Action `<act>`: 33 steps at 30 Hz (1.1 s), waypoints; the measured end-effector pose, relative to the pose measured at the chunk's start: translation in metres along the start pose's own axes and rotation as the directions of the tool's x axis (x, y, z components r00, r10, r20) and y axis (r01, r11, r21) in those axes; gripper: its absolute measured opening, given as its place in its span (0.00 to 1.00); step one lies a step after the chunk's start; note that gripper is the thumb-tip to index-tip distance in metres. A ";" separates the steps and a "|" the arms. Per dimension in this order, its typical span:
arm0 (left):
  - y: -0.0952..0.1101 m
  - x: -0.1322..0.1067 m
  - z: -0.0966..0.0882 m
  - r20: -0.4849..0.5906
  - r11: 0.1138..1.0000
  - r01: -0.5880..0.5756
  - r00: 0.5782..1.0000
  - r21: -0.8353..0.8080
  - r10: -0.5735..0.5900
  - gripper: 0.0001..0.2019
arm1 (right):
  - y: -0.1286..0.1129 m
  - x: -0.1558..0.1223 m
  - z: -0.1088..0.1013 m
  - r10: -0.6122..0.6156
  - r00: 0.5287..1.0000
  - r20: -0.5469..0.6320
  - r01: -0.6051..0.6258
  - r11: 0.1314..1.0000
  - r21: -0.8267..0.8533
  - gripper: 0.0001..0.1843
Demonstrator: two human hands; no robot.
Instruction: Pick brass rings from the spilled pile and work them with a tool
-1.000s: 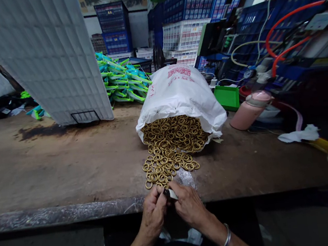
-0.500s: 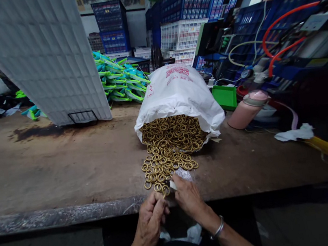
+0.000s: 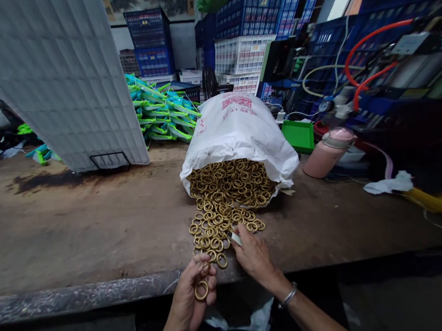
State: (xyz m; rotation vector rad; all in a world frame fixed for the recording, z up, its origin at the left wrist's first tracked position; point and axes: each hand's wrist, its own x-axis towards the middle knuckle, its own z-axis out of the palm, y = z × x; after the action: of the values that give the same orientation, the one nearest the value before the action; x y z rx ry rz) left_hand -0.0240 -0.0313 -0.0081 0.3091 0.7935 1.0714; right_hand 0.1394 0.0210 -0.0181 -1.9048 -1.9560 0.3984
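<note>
A white sack (image 3: 236, 130) lies on its side on the worn table (image 3: 69, 232), and brass-coloured rings (image 3: 226, 198) spill from its mouth toward me. My left hand (image 3: 194, 291) hovers at the table's near edge with its fingers closed on one brass ring (image 3: 201, 290). My right hand (image 3: 253, 257) rests among the nearest spilled rings, pinching a small pale object (image 3: 236, 238) that I cannot make out. A metal bangle sits on my right wrist.
A grey gridded panel (image 3: 58, 79) stands at the back left. Green-and-blue plastic parts (image 3: 163, 113) are stacked behind it, with blue and white crates (image 3: 243, 35) beyond. A pink flask (image 3: 327, 152), a green box (image 3: 299, 136), and hoses and machinery fill the right side.
My hands have separated. The left hand has drawn back toward me with a ring in its fingers, and the right hand has moved forward onto the spilled rings.
</note>
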 end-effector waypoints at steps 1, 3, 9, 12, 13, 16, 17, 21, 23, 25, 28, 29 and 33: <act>0.000 0.000 0.000 -0.001 0.999 0.010 1.000 -0.032 -0.010 0.11 | 0.002 0.002 -0.001 0.004 1.000 -0.006 -0.004 1.000 -0.009 0.06; 0.001 0.001 0.000 0.002 0.996 0.024 1.000 -0.080 -0.023 0.09 | 0.006 0.005 -0.003 0.000 1.000 -0.010 0.000 1.000 -0.027 0.06; 0.001 0.001 0.005 -0.020 1.000 0.005 1.000 -0.011 -0.005 0.13 | 0.010 0.008 -0.003 -0.031 0.999 0.031 0.034 0.996 -0.083 0.06; -0.002 0.002 0.008 -0.019 0.996 0.009 1.000 0.084 -0.007 0.13 | 0.010 0.007 -0.003 -0.049 0.998 0.027 0.051 0.996 -0.072 0.06; -0.004 0.003 0.009 -0.016 0.993 -0.004 1.000 0.121 0.006 0.13 | 0.010 0.007 -0.003 -0.067 0.998 0.022 0.068 0.997 -0.047 0.07; -0.010 0.007 0.010 -0.043 0.958 -0.085 0.994 0.273 0.100 0.14 | 0.009 0.002 -0.003 -0.148 0.989 0.025 0.144 0.985 0.097 0.06; -0.012 0.009 0.010 -0.052 0.935 -0.111 0.989 0.336 0.136 0.15 | 0.008 0.000 -0.003 -0.176 0.984 0.037 0.168 0.972 0.164 0.06; -0.016 0.012 0.014 -0.062 0.841 -0.161 0.973 0.516 0.224 0.20 | -0.003 -0.009 -0.003 -0.216 0.971 0.106 0.150 0.887 0.437 0.06; -0.014 0.012 0.017 -0.070 0.813 -0.181 0.963 0.554 0.262 0.18 | -0.008 -0.013 -0.004 -0.212 0.967 0.143 0.111 0.853 0.509 0.06; -0.012 0.011 0.019 -0.055 0.781 -0.226 0.947 0.583 0.315 0.15 | -0.012 -0.015 -0.005 -0.218 0.960 0.178 0.087 0.830 0.550 0.06; -0.010 0.009 0.019 -0.024 0.760 -0.290 0.928 0.581 0.372 0.13 | -0.016 -0.017 -0.005 -0.214 0.945 0.249 0.007 0.772 0.635 0.08; -0.010 0.008 0.019 -0.027 0.776 -0.289 0.930 0.561 0.366 0.12 | -0.017 -0.017 -0.005 -0.202 0.940 0.276 -0.038 0.738 0.673 0.10; -0.007 0.006 0.023 -0.089 0.829 -0.228 0.945 0.510 0.315 0.13 | -0.019 -0.019 0.000 -0.121 0.903 0.413 -0.272 0.583 0.766 0.20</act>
State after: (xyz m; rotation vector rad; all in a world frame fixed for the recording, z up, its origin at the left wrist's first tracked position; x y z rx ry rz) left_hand -0.0015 -0.0264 0.0010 0.7973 1.2071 1.1601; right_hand 0.1229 0.0011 -0.0112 -1.3129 -1.4423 1.5635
